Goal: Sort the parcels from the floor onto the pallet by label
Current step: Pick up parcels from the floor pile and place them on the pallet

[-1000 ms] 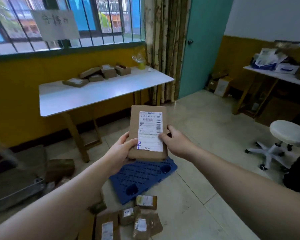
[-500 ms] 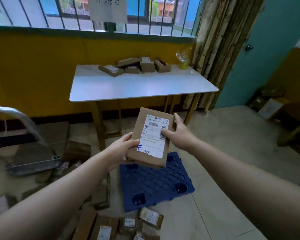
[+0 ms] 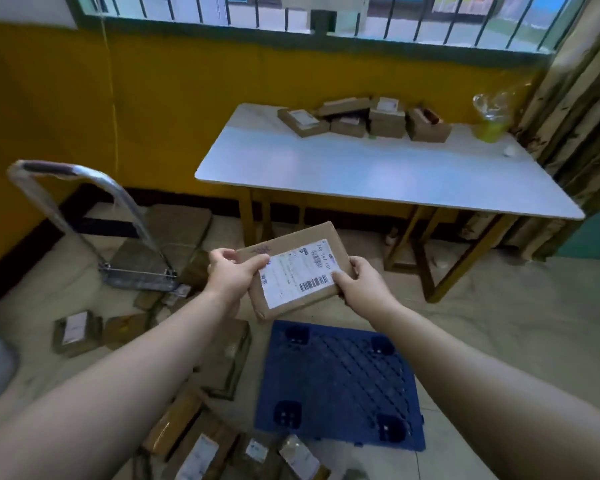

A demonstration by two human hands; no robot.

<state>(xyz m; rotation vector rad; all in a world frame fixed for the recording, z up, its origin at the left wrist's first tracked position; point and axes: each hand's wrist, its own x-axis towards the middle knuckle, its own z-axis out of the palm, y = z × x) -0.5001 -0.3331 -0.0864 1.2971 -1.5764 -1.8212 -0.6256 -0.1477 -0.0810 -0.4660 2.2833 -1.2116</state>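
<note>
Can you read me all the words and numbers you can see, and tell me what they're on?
Nothing is sharp enough to quote.
White label on the held parcel: a big code line, small print and barcodes, all too blurred to read.
Scribble on its cardboard: unreadable.
Labels on the floor parcels: too small and blurred.
Labels on the table parcels: too small and blurred.

Matt cardboard parcel (image 3: 291, 268) (glossy paper label (image 3: 297, 273)); plastic pallet (image 3: 340, 382)
</note>
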